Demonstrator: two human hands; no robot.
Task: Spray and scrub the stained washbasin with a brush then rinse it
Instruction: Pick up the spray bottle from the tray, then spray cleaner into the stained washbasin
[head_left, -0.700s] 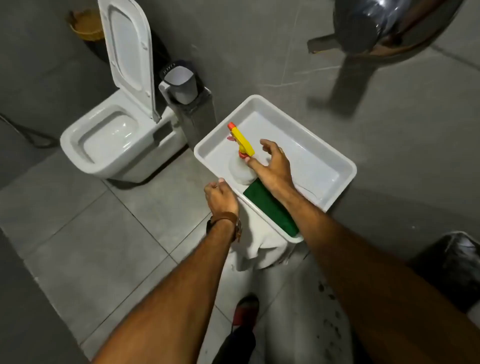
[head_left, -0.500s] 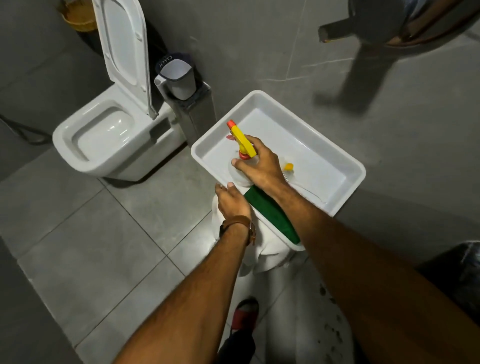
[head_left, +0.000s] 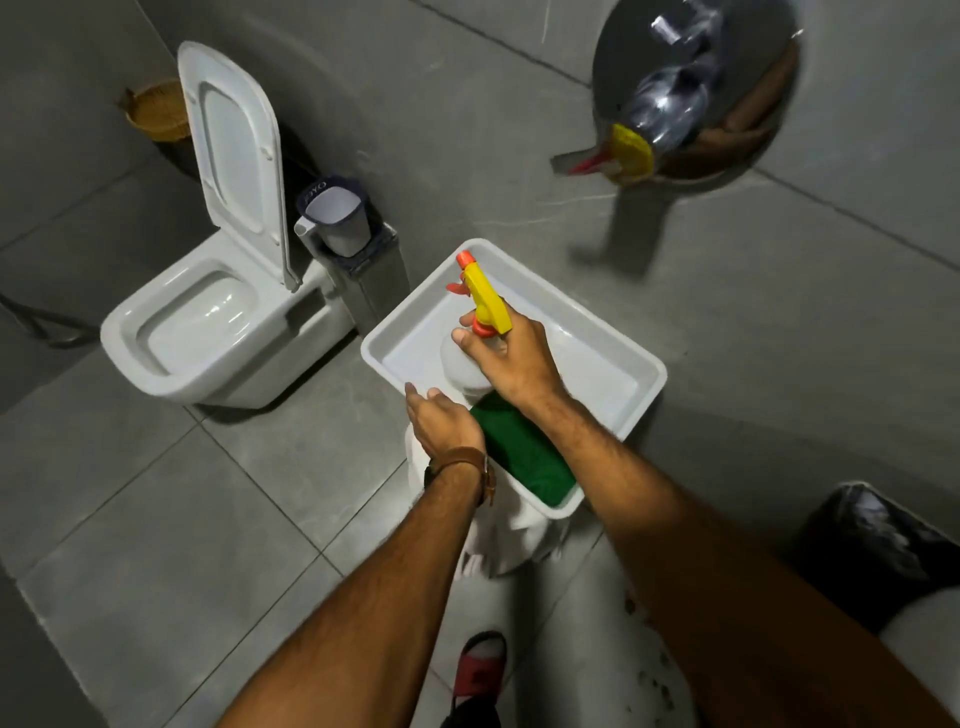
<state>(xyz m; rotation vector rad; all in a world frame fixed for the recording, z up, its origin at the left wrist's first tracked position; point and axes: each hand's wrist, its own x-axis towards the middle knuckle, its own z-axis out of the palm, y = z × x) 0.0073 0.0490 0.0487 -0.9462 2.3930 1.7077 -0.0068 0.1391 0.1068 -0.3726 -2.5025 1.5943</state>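
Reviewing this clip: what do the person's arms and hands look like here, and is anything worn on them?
Both forearms are bare, no sleeves in view, and both hands are ungloved. The left hand has a brown leather strap round its wrist, apparently a watch band; its dial cannot be seen. The right hand and wrist show nothing worn.

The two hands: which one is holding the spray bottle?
The right hand grips the spray bottle at its neck, over the washbasin. The left hand holds nothing; it rests on the basin's near rim.
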